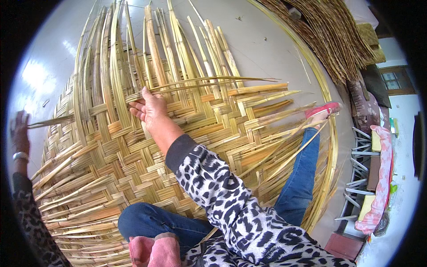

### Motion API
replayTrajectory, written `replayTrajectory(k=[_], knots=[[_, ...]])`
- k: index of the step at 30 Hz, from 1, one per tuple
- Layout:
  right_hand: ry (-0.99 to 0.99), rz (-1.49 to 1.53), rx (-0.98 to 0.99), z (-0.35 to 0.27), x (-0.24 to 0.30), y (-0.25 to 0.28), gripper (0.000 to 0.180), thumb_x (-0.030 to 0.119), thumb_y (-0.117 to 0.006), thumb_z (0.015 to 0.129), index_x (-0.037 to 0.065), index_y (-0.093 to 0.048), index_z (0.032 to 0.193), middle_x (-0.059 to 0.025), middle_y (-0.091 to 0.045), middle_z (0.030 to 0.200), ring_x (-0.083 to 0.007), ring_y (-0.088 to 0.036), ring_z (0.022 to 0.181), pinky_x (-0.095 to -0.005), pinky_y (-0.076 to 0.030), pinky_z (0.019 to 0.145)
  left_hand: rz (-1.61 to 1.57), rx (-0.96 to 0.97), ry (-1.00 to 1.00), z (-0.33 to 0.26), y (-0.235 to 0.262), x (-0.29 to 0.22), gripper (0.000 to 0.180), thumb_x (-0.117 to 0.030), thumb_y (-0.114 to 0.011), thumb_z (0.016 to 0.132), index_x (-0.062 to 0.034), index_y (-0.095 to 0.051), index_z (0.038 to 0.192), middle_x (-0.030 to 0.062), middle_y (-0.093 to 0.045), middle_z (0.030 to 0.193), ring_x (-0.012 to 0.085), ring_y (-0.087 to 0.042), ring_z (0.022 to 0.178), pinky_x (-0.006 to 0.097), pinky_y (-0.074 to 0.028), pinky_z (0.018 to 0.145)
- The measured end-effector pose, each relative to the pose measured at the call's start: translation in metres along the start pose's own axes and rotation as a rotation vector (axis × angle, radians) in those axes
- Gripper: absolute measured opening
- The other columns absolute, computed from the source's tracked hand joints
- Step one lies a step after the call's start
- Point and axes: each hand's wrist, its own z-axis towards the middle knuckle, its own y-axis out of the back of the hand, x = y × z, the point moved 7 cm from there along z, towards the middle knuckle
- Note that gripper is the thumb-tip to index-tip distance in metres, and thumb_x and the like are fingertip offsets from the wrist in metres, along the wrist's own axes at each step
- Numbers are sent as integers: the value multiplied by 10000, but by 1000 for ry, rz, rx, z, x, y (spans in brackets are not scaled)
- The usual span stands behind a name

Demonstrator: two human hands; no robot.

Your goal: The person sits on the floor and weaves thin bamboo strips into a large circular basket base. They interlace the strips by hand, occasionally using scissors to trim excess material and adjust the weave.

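Nearest the camera, a bent denim-clad leg rests on the woven reed mat, which lies spread on the grey floor; a shift of body weight here could crush or spread the strips beneath. Farther out, the right hand grasps a thin reed strip between thumb and fingers, above the interlaced area and among the upright stakes. The left hand is at the far left, beside the end of a strip; blur prevents confirmation of its grip. Risk: uneven tension between the hands may kink or split the strip, and passing it over the wrong stake would break the weave sequence. Risk: the unwoven ends may snag the leopard-print sleeve or scratch bare fingers. The outstretched leg, with its red shoe, lies beside loose ends at the right; a kick could displace them. Beyond, a brown stalk bundle and a pink patterned cloth occupy the right side. Labels: no brand or writing is legible on the mat, shoe or background items.
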Motion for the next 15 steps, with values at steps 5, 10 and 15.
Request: replayTrajectory(k=[5, 10, 15], knots=[[18, 15, 10, -5, 4, 0, 295, 258, -711, 894, 58, -547, 1036, -90, -609, 919, -252, -670, 808, -372, -593, 615, -661, 155, -113, 0, 84, -173, 407, 46, -482, 858, -113, -596, 1215, 99, -533, 1345, 264, -462, 1292, 447, -335, 1085], [-15, 20, 138, -7, 7, -3, 261, 152, -727, 870, 41, -550, 1026, -87, -620, 931, -245, -677, 833, -376, -604, 655, -683, 299, -146, 21, 101, -220, 215, -189, -485, 922, -85, -645, 1023, 157, -644, 1025, 374, -603, 1001, 463, -460, 865], [-52, -74, 179, -6, 9, 0, 181, 101, -733, 852, 25, -606, 956, -154, -671, 847, -258, -681, 752, -367, -608, 651, -1045, 423, -82, 28, 84, -208, 256, -232, -595, 892, 7, -686, 897, 188, -685, 896, 328, -639, 824, 428, -496, 759]])
